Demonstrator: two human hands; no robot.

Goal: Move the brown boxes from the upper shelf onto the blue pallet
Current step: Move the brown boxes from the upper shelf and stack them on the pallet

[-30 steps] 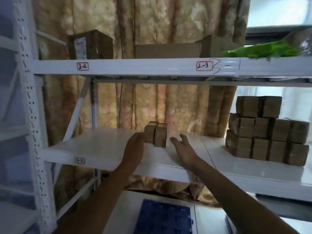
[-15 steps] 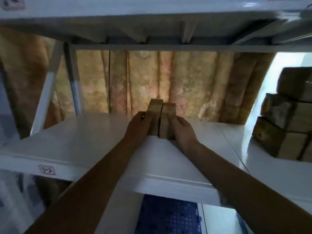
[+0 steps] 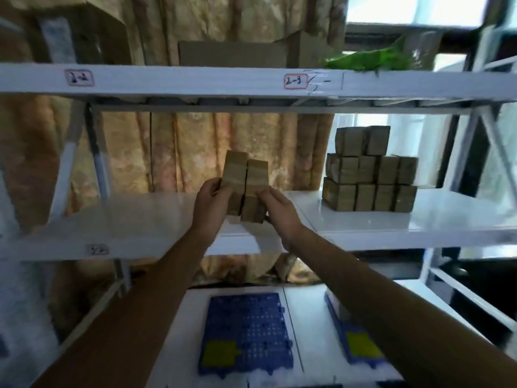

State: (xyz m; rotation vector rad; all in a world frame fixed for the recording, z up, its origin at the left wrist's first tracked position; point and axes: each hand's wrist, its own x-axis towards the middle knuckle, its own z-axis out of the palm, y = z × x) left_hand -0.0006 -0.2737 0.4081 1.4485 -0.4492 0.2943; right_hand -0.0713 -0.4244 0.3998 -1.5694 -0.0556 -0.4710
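Observation:
Two brown boxes [image 3: 246,180] stand pressed side by side, lifted and tilted just above the front of the white middle shelf [image 3: 126,219]. My left hand [image 3: 211,204] grips the left box and my right hand [image 3: 278,208] grips the right box. A stack of several more brown boxes [image 3: 369,175] sits on the same shelf to the right. The blue pallet [image 3: 246,331] lies on the lower white surface below my arms, with a yellow-green patch at its near left corner.
A second blue pallet [image 3: 355,343] lies to the right, partly hidden by my right forearm. The top shelf [image 3: 195,79], labelled 2-2 and 2-3, carries larger cardboard boxes [image 3: 232,53] and a green bundle [image 3: 369,61]. A patterned curtain hangs behind.
My hands closed on the two boxes and lifted them off the shelf toward me. The view pulled back and up, showing the top shelf and pallets again.

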